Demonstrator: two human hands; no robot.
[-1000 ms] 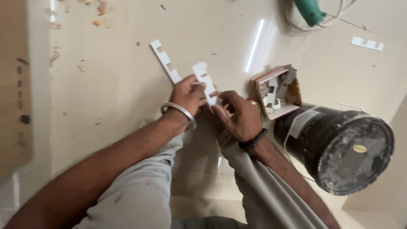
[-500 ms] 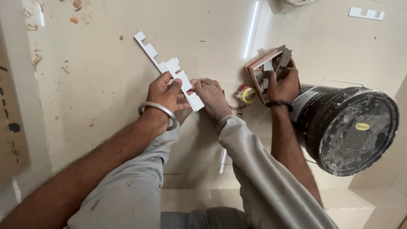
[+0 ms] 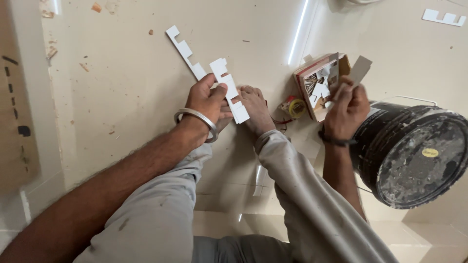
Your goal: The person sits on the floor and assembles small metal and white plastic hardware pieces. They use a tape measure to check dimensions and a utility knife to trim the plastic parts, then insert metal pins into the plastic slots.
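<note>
Seated on pale glossy tiled floor (image 3: 122, 87). Large black paint-spattered bucket (image 3: 414, 156) at right, touching right forearm. Open cardboard box of small white cut pieces (image 3: 319, 85) just beside it. Left hand (image 3: 207, 100) clamped on white notched strip (image 3: 229, 90), pinned against bare foot (image 3: 256, 109). Right hand (image 3: 346, 107) pinching small grey flat piece (image 3: 360, 69) above box. Step judged: fetching part. Next calls for carrying piece across to strip, aligning with a notch.

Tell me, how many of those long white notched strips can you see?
3. One notched strip lies on the floor; a second strip is held by the left hand near the foot; a third strip lies far top right. Small white pieces in the box aren't counted.
</note>
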